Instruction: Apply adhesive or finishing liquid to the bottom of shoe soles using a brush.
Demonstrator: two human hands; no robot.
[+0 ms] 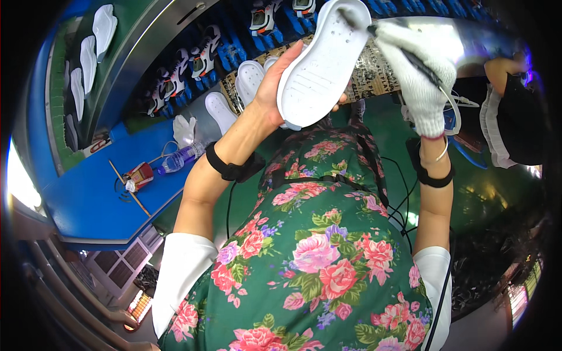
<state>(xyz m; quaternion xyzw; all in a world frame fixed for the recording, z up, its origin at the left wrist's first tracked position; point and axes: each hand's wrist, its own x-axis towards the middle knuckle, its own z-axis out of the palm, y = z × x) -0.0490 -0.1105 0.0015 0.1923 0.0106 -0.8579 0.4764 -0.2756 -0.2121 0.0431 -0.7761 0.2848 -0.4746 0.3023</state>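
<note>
Left hand (270, 96) is clasping white sole (319, 70) — right hand (430, 76), fingers pinching black tool (422, 68), apparently mid-work near sole's far end; other soles (250, 81) lying left of it.

At top centre, the bare left hand (273, 90) holds a white shoe sole (319, 73) at a slant. At upper right, the white-gloved right hand (422, 79) grips a slim dark tool (427, 71) beside the sole's upper end. Shoes (205, 54) line the upper left; a bottle (177, 159) lies on the blue table (88, 202) at left.
</note>
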